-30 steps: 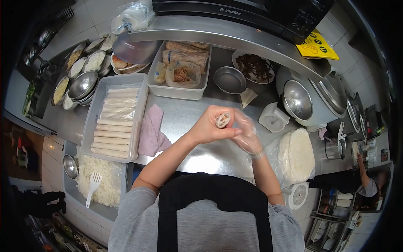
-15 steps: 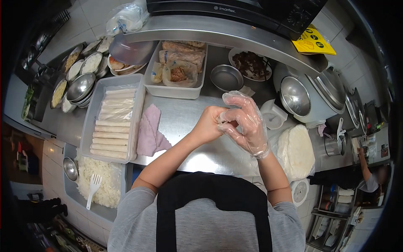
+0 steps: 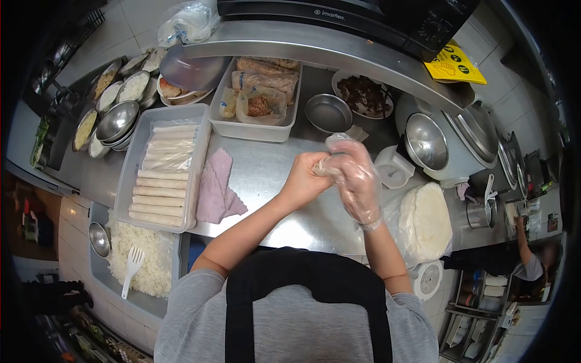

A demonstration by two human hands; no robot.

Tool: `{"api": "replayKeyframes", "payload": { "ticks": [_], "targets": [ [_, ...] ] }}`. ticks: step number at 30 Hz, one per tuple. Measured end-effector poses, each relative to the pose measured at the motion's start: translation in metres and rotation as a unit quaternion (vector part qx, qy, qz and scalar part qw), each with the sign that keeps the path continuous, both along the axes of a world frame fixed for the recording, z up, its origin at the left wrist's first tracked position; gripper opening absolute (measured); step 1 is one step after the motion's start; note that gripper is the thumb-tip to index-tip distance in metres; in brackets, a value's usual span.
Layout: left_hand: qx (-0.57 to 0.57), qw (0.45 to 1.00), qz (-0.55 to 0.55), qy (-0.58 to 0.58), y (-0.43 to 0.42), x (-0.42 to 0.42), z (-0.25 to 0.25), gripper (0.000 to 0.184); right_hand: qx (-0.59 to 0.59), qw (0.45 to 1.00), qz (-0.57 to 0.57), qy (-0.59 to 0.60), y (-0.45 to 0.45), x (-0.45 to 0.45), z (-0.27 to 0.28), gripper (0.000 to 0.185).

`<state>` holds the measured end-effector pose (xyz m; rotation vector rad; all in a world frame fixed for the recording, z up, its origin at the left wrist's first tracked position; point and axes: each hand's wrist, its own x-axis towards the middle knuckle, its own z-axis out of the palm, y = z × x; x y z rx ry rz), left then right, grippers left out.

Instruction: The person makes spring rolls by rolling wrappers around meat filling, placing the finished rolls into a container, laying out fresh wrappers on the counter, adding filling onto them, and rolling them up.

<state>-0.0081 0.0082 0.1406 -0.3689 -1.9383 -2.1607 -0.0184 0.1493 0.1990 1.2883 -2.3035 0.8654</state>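
Observation:
My left hand (image 3: 304, 176) is bare, its fingers pinched on the clear plastic glove (image 3: 365, 212) near the right hand's fingertips. My right hand (image 3: 357, 180) wears that glove, which is wrinkled and baggy at the wrist. Its fingers are bent and drawn together toward the left hand; whether anything lies inside them is hidden. Both hands meet above the steel counter (image 3: 266, 175). Behind them stands a round metal pan (image 3: 328, 113). A white round-faced device (image 3: 394, 167) is just right of the gloved hand, with a plastic-wrapped stack of pale flat wrappers (image 3: 425, 221) nearer me.
On the left, a plastic container (image 3: 129, 175) holds rows of pale rolls, beside a pink cloth (image 3: 216, 184). Another bin (image 3: 246, 129) holds bagged fillings. Shredded white food (image 3: 154, 266) with a white fork (image 3: 132, 269) lies lower left. A co-worker (image 3: 532, 266) stands far right.
The gloved right hand has turned, and its fingers, earlier spread in a ring, have folded together toward the left hand. My left hand stays at the glove's fingertips.

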Motion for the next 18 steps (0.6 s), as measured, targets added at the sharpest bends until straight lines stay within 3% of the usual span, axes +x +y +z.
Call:
{"api": "replayKeyframes", "payload": {
  "ticks": [2,8,13,16,18],
  "targets": [
    [0.025,0.999,-0.023,-0.008,-0.003,0.005,0.01,0.013,-0.172,0.985,-0.012,-0.012,0.004,0.006,-0.013,0.027],
    [0.074,0.995,-0.064,-0.007,0.002,0.007,0.017,0.005,-0.132,0.988,0.026,0.073,0.009,0.008,-0.025,0.033],
    [0.099,0.989,-0.096,-0.049,-0.001,0.005,0.01,0.007,-0.079,0.988,-0.007,0.135,0.004,0.0,-0.021,0.028],
    [0.078,0.985,-0.14,-0.06,-0.005,-0.002,0.004,0.008,-0.066,0.99,-0.006,0.128,-0.003,-0.006,-0.017,0.026],
    [-0.014,0.996,-0.089,0.025,-0.002,-0.004,0.005,0.002,-0.059,0.992,-0.005,0.113,-0.004,-0.006,-0.016,0.026]
  ]
}}
